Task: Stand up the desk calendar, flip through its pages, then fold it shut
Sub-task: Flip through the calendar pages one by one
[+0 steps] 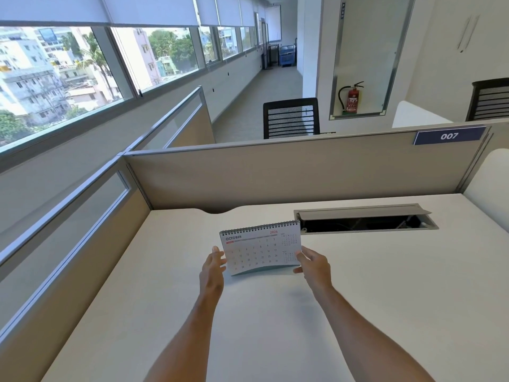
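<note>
Desk calendar (261,248) stands upright mid-desk (137,285), October page shown; flipping step judged in hand. Left hand (213,267) is spread, fingertips touching its left edge. Right hand (312,261) pinches the lower right corner. Next, the front page is to be lifted over the spiral.

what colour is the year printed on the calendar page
Red, top right of the desk calendar page, in the head view.
</note>
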`<state>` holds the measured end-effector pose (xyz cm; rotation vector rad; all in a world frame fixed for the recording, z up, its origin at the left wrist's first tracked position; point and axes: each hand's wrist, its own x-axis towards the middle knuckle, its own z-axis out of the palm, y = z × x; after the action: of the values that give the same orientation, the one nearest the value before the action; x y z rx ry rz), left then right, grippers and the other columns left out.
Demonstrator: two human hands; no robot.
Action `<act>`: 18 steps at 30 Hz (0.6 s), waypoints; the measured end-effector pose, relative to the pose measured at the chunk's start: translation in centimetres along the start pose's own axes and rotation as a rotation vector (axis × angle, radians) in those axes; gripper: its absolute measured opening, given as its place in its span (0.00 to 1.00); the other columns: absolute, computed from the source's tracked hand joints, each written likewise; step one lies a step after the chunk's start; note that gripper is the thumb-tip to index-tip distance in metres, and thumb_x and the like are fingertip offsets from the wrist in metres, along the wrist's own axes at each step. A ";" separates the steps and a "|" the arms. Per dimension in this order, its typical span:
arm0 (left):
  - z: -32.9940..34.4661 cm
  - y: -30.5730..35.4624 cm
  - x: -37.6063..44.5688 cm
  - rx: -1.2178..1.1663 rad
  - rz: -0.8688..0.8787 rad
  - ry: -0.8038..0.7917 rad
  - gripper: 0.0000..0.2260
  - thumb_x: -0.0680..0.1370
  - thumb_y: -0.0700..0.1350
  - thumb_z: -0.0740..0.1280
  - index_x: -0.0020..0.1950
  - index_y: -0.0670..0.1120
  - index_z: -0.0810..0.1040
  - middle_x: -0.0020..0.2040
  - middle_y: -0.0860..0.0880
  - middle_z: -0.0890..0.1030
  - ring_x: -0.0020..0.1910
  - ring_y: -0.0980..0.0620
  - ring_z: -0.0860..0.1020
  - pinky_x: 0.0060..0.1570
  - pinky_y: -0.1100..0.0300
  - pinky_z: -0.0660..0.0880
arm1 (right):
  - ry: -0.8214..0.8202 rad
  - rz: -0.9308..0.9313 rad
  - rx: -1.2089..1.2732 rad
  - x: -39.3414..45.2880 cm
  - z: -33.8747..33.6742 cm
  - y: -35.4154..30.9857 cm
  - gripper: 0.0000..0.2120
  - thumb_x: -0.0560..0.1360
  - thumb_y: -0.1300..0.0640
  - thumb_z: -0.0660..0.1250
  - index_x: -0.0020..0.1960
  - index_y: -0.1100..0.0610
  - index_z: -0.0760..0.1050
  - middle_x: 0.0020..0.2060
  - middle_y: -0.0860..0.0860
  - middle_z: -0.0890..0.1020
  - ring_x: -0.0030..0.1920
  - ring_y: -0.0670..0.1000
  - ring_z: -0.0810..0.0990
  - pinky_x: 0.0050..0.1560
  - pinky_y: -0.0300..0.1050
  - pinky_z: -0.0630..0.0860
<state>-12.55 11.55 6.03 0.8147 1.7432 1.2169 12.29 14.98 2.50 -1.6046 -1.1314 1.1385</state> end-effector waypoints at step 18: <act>-1.1 0.1 0.5 0.097 -0.055 -0.034 0.10 0.81 0.38 0.58 0.48 0.34 0.77 0.46 0.42 0.86 0.46 0.42 0.83 0.50 0.46 0.80 | 0.104 0.134 -0.193 -0.4 -0.9 0.0 0.18 0.76 0.36 0.68 0.49 0.51 0.83 0.48 0.43 0.86 0.50 0.52 0.83 0.52 0.50 0.74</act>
<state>-13.76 11.55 6.20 0.8337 1.7962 1.0837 13.11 14.46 2.83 -1.8903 -1.1063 1.0429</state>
